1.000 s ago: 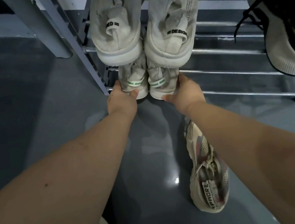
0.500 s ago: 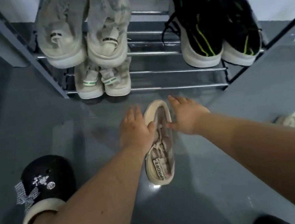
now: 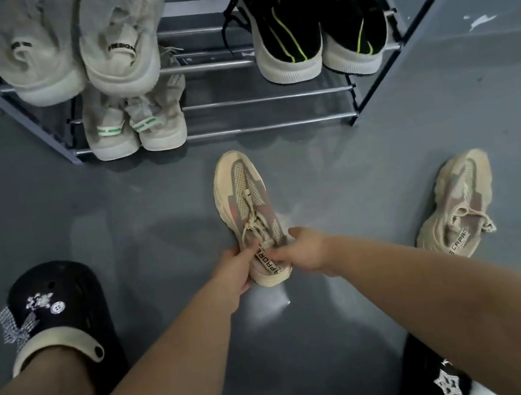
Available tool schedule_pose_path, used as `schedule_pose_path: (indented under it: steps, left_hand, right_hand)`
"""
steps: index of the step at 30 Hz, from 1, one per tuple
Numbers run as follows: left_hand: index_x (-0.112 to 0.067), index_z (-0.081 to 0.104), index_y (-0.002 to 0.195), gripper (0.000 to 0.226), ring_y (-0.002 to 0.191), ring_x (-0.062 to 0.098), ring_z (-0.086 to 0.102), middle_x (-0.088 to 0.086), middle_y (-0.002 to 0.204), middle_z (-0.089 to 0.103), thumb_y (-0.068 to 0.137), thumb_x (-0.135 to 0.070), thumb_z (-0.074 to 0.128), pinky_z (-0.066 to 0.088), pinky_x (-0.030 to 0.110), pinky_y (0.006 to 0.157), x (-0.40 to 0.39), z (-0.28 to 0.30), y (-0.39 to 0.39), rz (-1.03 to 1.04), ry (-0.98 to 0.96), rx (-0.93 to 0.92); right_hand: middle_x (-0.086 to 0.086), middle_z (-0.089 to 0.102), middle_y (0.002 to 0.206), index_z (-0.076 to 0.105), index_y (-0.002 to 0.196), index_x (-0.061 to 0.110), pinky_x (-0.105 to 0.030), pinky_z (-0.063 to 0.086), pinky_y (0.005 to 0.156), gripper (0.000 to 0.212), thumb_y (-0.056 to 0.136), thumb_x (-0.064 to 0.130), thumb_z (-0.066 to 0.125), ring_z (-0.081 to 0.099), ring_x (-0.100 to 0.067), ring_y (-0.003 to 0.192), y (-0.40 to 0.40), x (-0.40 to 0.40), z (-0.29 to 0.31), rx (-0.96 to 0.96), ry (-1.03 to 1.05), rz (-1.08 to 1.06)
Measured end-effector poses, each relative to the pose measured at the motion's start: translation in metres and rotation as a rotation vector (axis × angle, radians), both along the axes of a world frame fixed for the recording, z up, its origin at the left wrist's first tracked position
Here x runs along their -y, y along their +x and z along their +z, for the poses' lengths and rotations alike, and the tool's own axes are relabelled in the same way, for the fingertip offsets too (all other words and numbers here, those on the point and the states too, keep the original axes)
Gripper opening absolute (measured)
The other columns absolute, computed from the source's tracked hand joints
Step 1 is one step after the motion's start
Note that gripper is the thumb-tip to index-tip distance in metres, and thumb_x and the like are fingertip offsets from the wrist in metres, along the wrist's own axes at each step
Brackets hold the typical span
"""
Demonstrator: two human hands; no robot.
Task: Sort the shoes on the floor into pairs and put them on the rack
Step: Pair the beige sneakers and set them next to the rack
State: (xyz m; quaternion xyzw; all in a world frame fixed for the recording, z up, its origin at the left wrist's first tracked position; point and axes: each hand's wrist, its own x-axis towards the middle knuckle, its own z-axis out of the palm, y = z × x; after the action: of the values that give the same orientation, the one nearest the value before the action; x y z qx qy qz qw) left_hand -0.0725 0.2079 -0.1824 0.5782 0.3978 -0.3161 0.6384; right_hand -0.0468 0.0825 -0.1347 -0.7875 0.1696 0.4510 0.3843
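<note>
A beige and pink mesh sneaker lies on the grey floor in front of the rack, toe pointing at it. My left hand grips the heel's left side and my right hand pinches the tongue and collar on the right. Its matching sneaker lies alone on the floor to the right. On the metal rack, a small white pair with green stripes sits on the lowest shelf at the left. Above it rests a light grey pair, and a black pair with neon lines stands at the right.
My feet wear black clogs with charms, one at the left and one at the bottom right. The rack's slanted side posts frame the shelves. The lowest shelf has bare bars to the right of the small white pair.
My hands left the small white pair on the lowest shelf, drew back to the floor and closed on the heel of the beige and pink sneaker. The view pulled back, showing its mate.
</note>
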Motion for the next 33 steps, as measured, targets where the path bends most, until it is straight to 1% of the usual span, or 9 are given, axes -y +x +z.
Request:
schedule_pose_path:
  steps: [2, 5, 11, 16, 19, 22, 25, 30, 33]
  left_hand:
    - [-0.018, 0.048, 0.130, 0.044, 0.103, 0.016, 0.055, 0.000, 0.127, 0.059, 0.089, -0.029, 0.062, 0.045, 0.031, 0.080, 0.007, 0.001, 0.002, 0.028, -0.024, 0.026]
    - [-0.016, 0.041, 0.133, 0.050, 0.109, 0.023, 0.059, 0.004, 0.132, 0.055, 0.089, -0.012, 0.063, 0.052, 0.034, 0.076, 0.033, 0.009, 0.014, 0.033, -0.119, 0.079]
    - [-0.011, 0.037, 0.140, 0.058, 0.109, 0.030, 0.058, 0.011, 0.137, 0.050, 0.088, -0.004, 0.061, 0.052, 0.039, 0.075, 0.099, 0.023, 0.041, -0.153, -0.174, 0.134]
    - [-0.014, 0.042, 0.136, 0.051, 0.086, 0.020, 0.063, 0.011, 0.126, 0.060, 0.089, -0.008, 0.061, 0.055, 0.027, 0.054, 0.143, 0.026, 0.038, -0.226, -0.275, 0.084]
    - [-0.015, 0.039, 0.139, 0.055, 0.093, 0.024, 0.062, 0.012, 0.128, 0.060, 0.089, -0.007, 0.060, 0.055, 0.031, 0.057, 0.165, 0.026, 0.035, -0.212, -0.311, 0.051]
    - [-0.015, 0.036, 0.141, 0.056, 0.099, 0.027, 0.059, 0.012, 0.130, 0.057, 0.090, -0.006, 0.059, 0.053, 0.035, 0.063, 0.178, 0.025, 0.029, -0.218, -0.311, 0.033]
    - [-0.015, 0.039, 0.138, 0.053, 0.101, 0.027, 0.059, 0.008, 0.127, 0.058, 0.090, -0.006, 0.059, 0.054, 0.040, 0.066, 0.180, 0.016, 0.027, -0.253, -0.281, 0.046]
    - [-0.020, 0.041, 0.137, 0.052, 0.103, 0.021, 0.060, -0.007, 0.103, 0.062, 0.090, -0.008, 0.059, 0.058, 0.036, 0.063, 0.180, -0.002, 0.024, -0.279, -0.228, 0.120]
    - [-0.021, 0.040, 0.139, 0.054, 0.107, 0.021, 0.058, -0.004, 0.113, 0.062, 0.090, -0.007, 0.058, 0.056, 0.037, 0.069, 0.188, -0.008, 0.017, -0.251, -0.236, 0.125]
  right_hand:
    - [-0.012, 0.061, 0.122, 0.045, 0.133, 0.001, -0.024, 0.047, 0.070, 0.058, 0.087, 0.030, 0.066, 0.062, -0.022, 0.101, 0.008, 0.013, 0.001, -0.001, 0.001, -0.034]
    - [-0.003, 0.064, 0.106, 0.059, 0.123, 0.010, -0.017, 0.046, 0.063, 0.042, 0.085, 0.027, 0.068, 0.060, -0.014, 0.086, 0.019, 0.043, 0.004, 0.056, 0.003, -0.093]
    - [-0.009, 0.061, 0.096, 0.059, 0.120, 0.005, -0.030, 0.049, 0.078, 0.039, 0.086, 0.023, 0.067, 0.056, -0.019, 0.084, 0.011, 0.111, 0.019, 0.018, -0.055, -0.226]
    - [-0.003, 0.060, 0.116, 0.050, 0.127, 0.014, -0.030, 0.051, 0.092, 0.046, 0.088, 0.034, 0.064, 0.059, -0.018, 0.107, 0.000, 0.162, 0.051, -0.061, -0.132, -0.076]
    - [-0.004, 0.055, 0.131, 0.045, 0.137, 0.017, -0.038, 0.046, 0.102, 0.059, 0.086, 0.042, 0.063, 0.056, -0.023, 0.117, -0.005, 0.188, 0.054, -0.034, -0.184, -0.006]
    - [-0.006, 0.044, 0.145, 0.028, 0.149, 0.017, -0.033, 0.037, 0.107, 0.077, 0.087, 0.050, 0.058, 0.045, -0.026, 0.130, -0.011, 0.207, 0.041, 0.094, -0.344, 0.028]
    - [-0.012, 0.029, 0.152, 0.017, 0.151, 0.016, -0.036, 0.030, 0.110, 0.077, 0.090, 0.046, 0.054, 0.032, -0.030, 0.138, -0.026, 0.225, 0.016, 0.251, -0.508, 0.025]
    - [-0.010, 0.013, 0.157, 0.013, 0.151, 0.015, -0.042, 0.022, 0.114, 0.086, 0.086, 0.041, 0.062, 0.018, -0.029, 0.144, -0.057, 0.248, -0.024, 0.357, -0.609, -0.345]
    - [-0.012, 0.017, 0.155, 0.008, 0.151, 0.015, -0.043, 0.031, 0.108, 0.095, 0.082, 0.041, 0.068, 0.030, -0.032, 0.139, -0.062, 0.249, -0.034, 0.269, -0.497, -0.593]
